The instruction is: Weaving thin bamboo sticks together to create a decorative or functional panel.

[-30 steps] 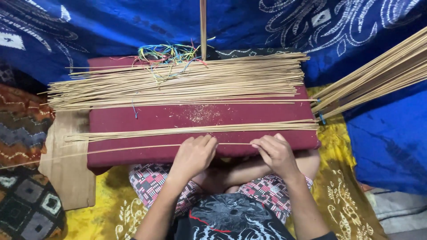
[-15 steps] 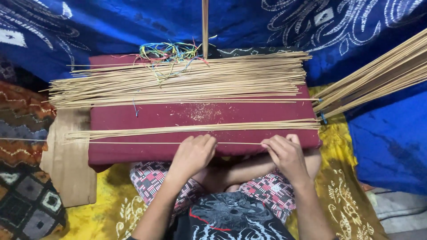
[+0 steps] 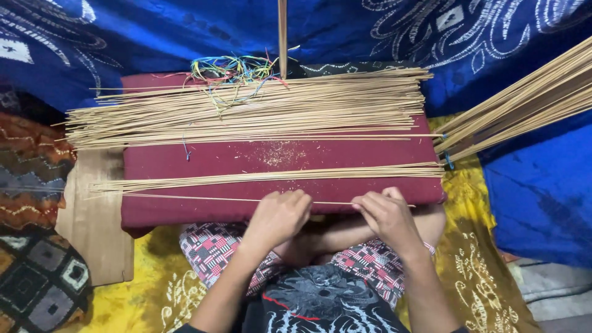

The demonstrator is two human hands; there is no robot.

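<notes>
A maroon cushion (image 3: 203, 161) lies across my lap. On its near edge rests one thin bamboo stick (image 3: 185, 197), and both hands pinch it: my left hand (image 3: 279, 217) near its middle, my right hand (image 3: 385, 213) near its right end. Just beyond it lies a small row of similar sticks (image 3: 265, 177). A large pile of sticks (image 3: 246, 111) covers the far half of the cushion. A tangle of coloured threads (image 3: 231, 69) sits on top of that pile.
A bundle of long sticks (image 3: 524, 102) slants in from the right over blue patterned cloth (image 3: 536, 185). An upright stick (image 3: 282, 37) stands at the back centre. A wooden board (image 3: 92, 228) pokes out under the cushion's left side, beside a patterned pillow (image 3: 37, 283). Yellow cloth covers the floor.
My right hand has slid a little to the right along the single stick. The left hand has stayed where it was. The piles have not changed.
</notes>
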